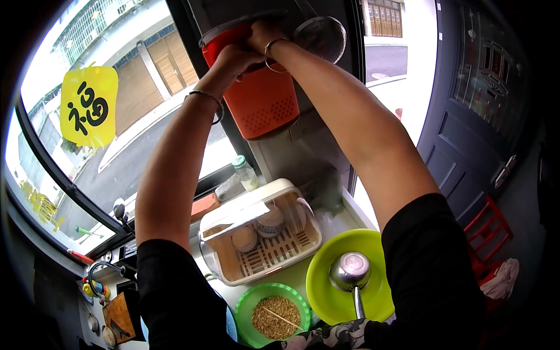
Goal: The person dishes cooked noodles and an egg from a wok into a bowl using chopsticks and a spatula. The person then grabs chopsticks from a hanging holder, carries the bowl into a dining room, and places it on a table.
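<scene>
Both arms reach up to an orange-red perforated basket [261, 102] mounted high by the window. My left hand [234, 61] is at its upper front, fingers curled in and partly hidden. My right hand [265, 36] is closed just above and to the right, near the grey rim [233, 24] of the basket's red upper part. What either hand grips is hidden behind the fingers and wrists. A metal strainer [328, 39] hangs right beside my right hand.
Below stand a cream dish rack [216, 265] with bowls, a green basin [244, 315] holding brown grains and a stick, and a lime-green basin [319, 294] with a metal ladle [350, 272]. A green-lidded jar [245, 173] stands by the window. A red chair [490, 233] is at right.
</scene>
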{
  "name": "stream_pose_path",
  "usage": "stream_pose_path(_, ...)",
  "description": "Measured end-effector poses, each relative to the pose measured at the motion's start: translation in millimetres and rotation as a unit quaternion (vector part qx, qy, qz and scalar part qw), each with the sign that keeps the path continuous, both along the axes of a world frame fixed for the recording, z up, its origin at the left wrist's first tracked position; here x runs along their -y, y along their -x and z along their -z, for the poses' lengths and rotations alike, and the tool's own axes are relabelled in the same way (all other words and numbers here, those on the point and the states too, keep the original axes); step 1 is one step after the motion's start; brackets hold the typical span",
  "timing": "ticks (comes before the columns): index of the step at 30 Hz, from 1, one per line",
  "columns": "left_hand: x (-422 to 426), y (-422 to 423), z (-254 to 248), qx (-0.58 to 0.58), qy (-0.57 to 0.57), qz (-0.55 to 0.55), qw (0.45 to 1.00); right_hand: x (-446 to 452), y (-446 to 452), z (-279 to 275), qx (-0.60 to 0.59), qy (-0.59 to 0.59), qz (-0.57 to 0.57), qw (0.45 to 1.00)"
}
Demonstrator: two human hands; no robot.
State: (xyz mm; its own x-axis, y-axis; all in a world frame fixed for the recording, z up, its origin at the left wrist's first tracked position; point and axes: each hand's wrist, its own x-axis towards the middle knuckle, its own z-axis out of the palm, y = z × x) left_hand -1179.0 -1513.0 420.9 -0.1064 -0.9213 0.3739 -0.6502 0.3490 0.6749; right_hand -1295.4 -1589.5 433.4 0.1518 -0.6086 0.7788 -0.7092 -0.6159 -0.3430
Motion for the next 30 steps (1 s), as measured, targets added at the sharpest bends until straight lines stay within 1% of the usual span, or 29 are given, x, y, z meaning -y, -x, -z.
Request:
stream_pose_path(2,0.4,6.0,5.5,0.081,0.092,-0.068,0.990,-13.5,-1.9,-2.7,-0.012,-0.021,0.038,0.999)
stream_pose_path(4,-1.8,14.2,10.3,0.161,0.183,-0.135,0.960,-15.7,-5.1,-2.6,-0.011,-0.031,0.058,0.998)
stream_pose_path(7,-7.3,16.9,7.5,0.214,0.196,-0.163,0.943,-12.6,-5.5,-4.4,-0.017,-0.025,0.033,0.999)
stream_pose_path(10,-5.1,14.8,7.3,0.233,0.193,-0.179,0.936,-33.3,-1.5,-3.3,-0.033,-0.018,0.072,0.997)
stream_pose_path(13,-5.6,11.9,5.3,0.224,0.196,-0.146,0.944,-20.3,-8.5,-1.1,0.022,-0.008,0.087,0.996)
stream_pose_path(16,-17.3,27.8,9.4,0.205,0.190,-0.206,0.938,-20.8,-12.5,-3.9,-0.007,-0.042,0.126,0.991)
stream_pose_path(19,-28.7,40.2,1.1,0.212,0.130,-0.246,0.937,-18.9,-11.8,-5.0,0.007,-0.051,0.140,0.989)
stream_pose_path(22,-24.4,37.8,2.4,0.222,0.139,-0.237,0.936,-20.3,-9.8,-2.7,-0.007,-0.034,0.136,0.990)
stream_pose_path(25,-31.0,41.4,2.1,0.243,0.145,-0.238,0.929,-23.2,-5.9,0.7,0.024,-0.020,0.154,0.988)
stream_pose_path(28,-28.3,41.7,7.3,0.251,0.197,-0.263,0.911,-26.4,-2.5,2.4,0.052,-0.017,0.157,0.986)
stream_pose_path(30,-28.5,37.5,3.9,0.239,0.183,-0.283,0.911,-33.3,1.7,0.2,0.050,-0.031,0.139,0.988)
